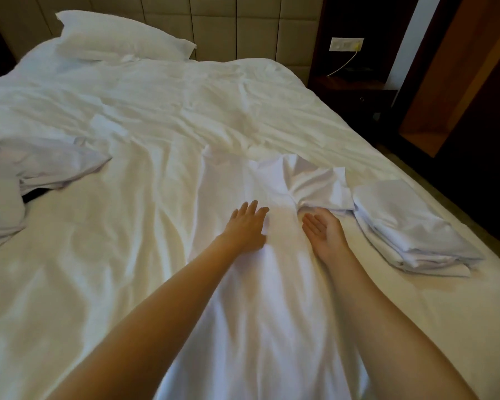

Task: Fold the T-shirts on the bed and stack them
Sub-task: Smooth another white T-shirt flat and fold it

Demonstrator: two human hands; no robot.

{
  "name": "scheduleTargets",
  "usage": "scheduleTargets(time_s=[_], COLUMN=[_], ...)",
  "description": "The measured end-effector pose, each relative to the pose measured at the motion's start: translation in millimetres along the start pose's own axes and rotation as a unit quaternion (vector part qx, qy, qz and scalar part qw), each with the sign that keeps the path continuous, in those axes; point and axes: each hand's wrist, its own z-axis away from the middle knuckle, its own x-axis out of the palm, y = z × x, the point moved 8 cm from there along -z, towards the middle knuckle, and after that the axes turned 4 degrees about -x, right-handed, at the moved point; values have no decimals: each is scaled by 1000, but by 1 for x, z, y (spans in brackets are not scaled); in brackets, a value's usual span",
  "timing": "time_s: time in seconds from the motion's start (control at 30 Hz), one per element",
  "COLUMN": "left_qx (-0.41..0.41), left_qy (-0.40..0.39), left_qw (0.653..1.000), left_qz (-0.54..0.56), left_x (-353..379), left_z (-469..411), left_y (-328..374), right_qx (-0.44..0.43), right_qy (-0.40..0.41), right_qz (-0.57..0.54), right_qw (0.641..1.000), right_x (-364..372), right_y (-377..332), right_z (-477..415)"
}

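T-shirt (260,180) lies flat mid-bed (156,96). Left hand (247,226): fingers spread, pressing the cloth. Right hand (322,229): palm up, fingers straight, gripping nothing, beside the sleeve (324,189) at 1 o'clock. Stack (410,226): 3 o'clock. Risk: the cloth slips under the left hand and the fold skews.

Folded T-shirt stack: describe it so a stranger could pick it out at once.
Start at the white bed and go to its right edge. The folded T-shirt stack lies there, right of the right hand. Unlike the crumpled heap on the left, it is neatly layered.
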Motion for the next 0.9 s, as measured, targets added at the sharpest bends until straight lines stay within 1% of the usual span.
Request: scheduleTargets(time_s=[0.03, 0.1, 0.27, 0.3, 0.33, 0.37, 0.4, 0.43, 0.47, 0.5, 0.53, 0.57, 0.6, 0.63, 0.67, 0.7, 0.73, 0.77, 0.8, 0.83, 0.87, 0.9], left_qx=[12, 22, 30, 35, 34, 27, 12, -5, -23, -40, -58, -80, -107, -136, -158, -174, -185, -196, -206, -218, -229, -241], left_qy=[-3, -6, -16, -14, -7, 5, 22, 39, 51, 55, 52, 44, 37, 33, 34, 37, 40, 44, 47, 57, 67, 80], left_qw=[999, 999, 999, 998, 993, 984, 966, 936, 897, 852, 801, 742, 681, 627, 585, 555, 534, 526, 521, 533, 561, 605], left_qz=[-32, -45, 26, 59, 110, 177, 259, 350, 438, 519, 594, 664, 723, 766, 795, 813, 824, 826, 827, 816, 793, 754], left_x=[1, 0, 6, 7, 7, 4, 1, -3, -6, -8, -9, -9, -9, -9, -10, -11, -10, -8, -5, -1, 2, 2], left_z=[-10, -29, -65, -69, -74, -77, -80, -82, -84, -85, -87, -90, -91, -92, -91, -90, -88, -86, -83, -82, -81, -80], left_y=[-4, -12, -20, -21, -22, -25, -30, -36, -41, -46, -50, -54, -58, -63, -68, -74, -80, -86, -91, -97, -103, -109], right_qx=[-8, -19, -28, -30, -36, -51, -78, -112, -150, -189, -225, -254, -275, -290, -295, -287, -273, -255, -244, -248, -260, -276], right_qy=[-9, -22, -51, -39, -6, 48, 101, 132, 138, 127, 111, 90, 59, -1, -98, -209, -297, -340, -339, -314, -283, -249], right_qz=[-11, -45, -98, -99, -95, -82, -53, 1, 63, 130, 210, 302, 398, 487, 557, 600, 626, 638, 630, 606, 590, 599], right_qw=[1000, 999, 993, 994, 995, 994, 990, 985, 977, 965, 945, 914, 874, 824, 770, 717, 668, 642, 655, 687, 710, 710], right_x=[6, 17, 43, 48, 50, 47, 44, 45, 52, 61, 71, 83, 96, 113, 132, 147, 157, 159, 159, 157, 156, 154], right_y=[-3, -8, -8, -9, -13, -18, -25, -34, -42, -47, -50, -51, -49, -44, -32, -14, 3, 13, 14, 8, 1, -4], right_z=[-10, -25, -61, -66, -69, -71, -72, -71, -69, -68, -67, -65, -62, -59, -54, -46, -38, -32, -31, -34, -39, -43])
